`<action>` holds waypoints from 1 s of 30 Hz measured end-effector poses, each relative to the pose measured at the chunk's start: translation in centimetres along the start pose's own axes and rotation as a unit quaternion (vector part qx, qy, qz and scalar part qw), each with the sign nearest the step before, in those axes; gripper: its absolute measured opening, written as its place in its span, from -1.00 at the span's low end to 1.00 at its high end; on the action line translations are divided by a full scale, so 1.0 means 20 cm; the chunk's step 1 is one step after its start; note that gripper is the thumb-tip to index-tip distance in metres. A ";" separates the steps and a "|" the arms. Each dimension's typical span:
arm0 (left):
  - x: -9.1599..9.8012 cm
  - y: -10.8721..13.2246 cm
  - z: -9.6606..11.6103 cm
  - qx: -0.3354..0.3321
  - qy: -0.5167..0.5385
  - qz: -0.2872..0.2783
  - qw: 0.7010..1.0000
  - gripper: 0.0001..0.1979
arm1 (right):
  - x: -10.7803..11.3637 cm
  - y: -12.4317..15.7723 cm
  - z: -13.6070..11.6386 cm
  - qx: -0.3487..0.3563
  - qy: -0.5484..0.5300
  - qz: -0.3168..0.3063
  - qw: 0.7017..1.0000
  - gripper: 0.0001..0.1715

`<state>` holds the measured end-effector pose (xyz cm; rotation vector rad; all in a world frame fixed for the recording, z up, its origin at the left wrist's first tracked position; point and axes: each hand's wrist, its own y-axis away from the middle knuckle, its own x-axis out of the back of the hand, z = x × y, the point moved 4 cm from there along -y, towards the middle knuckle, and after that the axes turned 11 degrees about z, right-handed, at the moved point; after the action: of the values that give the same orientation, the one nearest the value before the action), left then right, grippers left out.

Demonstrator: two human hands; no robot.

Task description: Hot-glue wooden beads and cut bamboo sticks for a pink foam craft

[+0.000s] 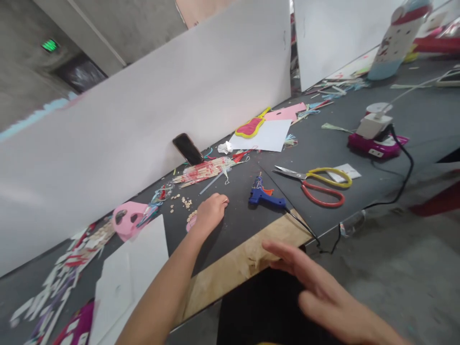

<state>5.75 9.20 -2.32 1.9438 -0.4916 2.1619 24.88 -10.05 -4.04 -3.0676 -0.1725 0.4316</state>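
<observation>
My left hand [212, 211] rests on the dark table top with its fingers curled in. Whatever it holds, if anything, is hidden. Partly behind the wrist lies a small pink piece [191, 223], with little beige bits [186, 202] scattered just beyond. My right hand [318, 283] is open and holds nothing, its fingers stretched out over the table's near edge. Between the hands and farther off, a blue hot glue gun [266, 197] lies on its side, apart from both. Scissors [312, 182] with yellow and red handles lie partly open to its right.
A phone [188, 149] leans against the white partition [151, 110], behind packed wooden sticks [204, 171]. White sheets [134, 268] and a pink mask-like cutout [129, 218] lie at left. A purple power strip [377, 145] with a black cord and a bottle [395, 45] stand at right.
</observation>
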 end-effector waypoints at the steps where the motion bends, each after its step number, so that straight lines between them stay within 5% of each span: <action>1: 0.01 0.01 -0.01 0.005 0.003 0.008 1.000 -0.78 | -0.01 -0.01 0.00 -0.044 -0.124 0.013 0.991 -0.27; 4: 0.07 0.07 -0.01 0.016 0.014 0.037 0.999 -0.72 | -0.04 -0.06 -0.02 -0.126 -0.371 0.050 0.919 -0.12; 8: 0.19 0.19 0.05 0.016 0.056 0.100 0.993 -0.73 | -0.09 -0.11 -0.04 -0.169 -0.447 0.045 0.878 -0.14; 17: 0.32 0.46 0.10 0.030 0.139 0.172 0.975 -0.75 | -0.16 -0.15 -0.03 -0.201 -0.438 0.067 0.874 -0.23; 22: 0.31 0.58 0.16 0.056 0.225 0.177 0.956 -0.74 | -0.22 -0.17 -0.02 -0.203 -0.424 0.047 0.881 -0.24; 26: 0.28 0.64 0.23 0.080 0.267 0.158 0.947 -0.51 | -0.28 -0.17 -0.02 -0.201 -0.390 0.033 0.898 -0.24; 30: 0.26 0.65 0.23 0.103 0.310 0.165 0.931 -0.57 | -0.34 -0.17 -0.03 -0.208 -0.394 0.025 0.895 -0.23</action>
<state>4.67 -4.91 1.77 1.1899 -0.5118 2.9658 18.25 -7.52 -1.52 -3.0543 -0.2259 1.8400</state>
